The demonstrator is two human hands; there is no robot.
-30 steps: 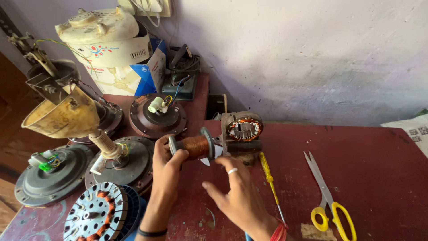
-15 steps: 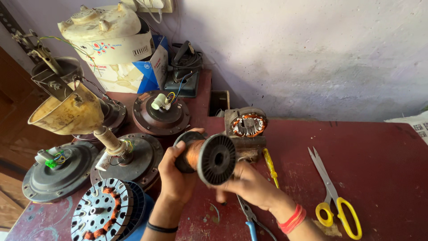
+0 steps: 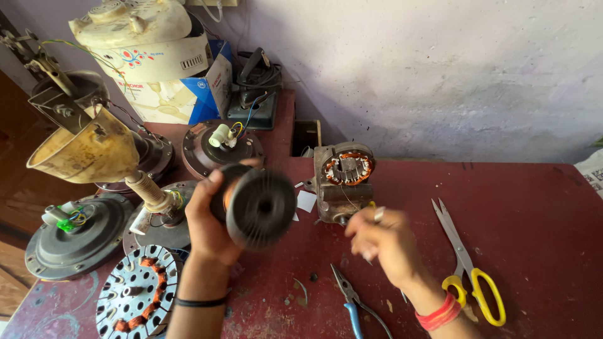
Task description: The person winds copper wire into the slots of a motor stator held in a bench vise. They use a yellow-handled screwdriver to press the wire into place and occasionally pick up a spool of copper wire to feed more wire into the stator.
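Your left hand (image 3: 210,220) lifts a dark motor rotor (image 3: 257,207) above the red desk (image 3: 534,251).
Its fingers wrap the rotor; its round end faces you, long axis running away toward the wall. Your right hand (image 3: 383,242), fingers loosely curled and empty, hovers just beside the stator housing (image 3: 344,179).

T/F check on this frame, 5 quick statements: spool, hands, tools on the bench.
1. The left hand holds a dark spool off the table. True.
2. The right hand grips the scissors. False: the yellow-handled scissors lie on the red table, apart from it.
3. Blue-handled pliers lie on the table near the right wrist. True.
4. The small motor with copper windings sits in the left hand. False: it stands on the table by the wall.
5. The right wrist wears a red band. True.
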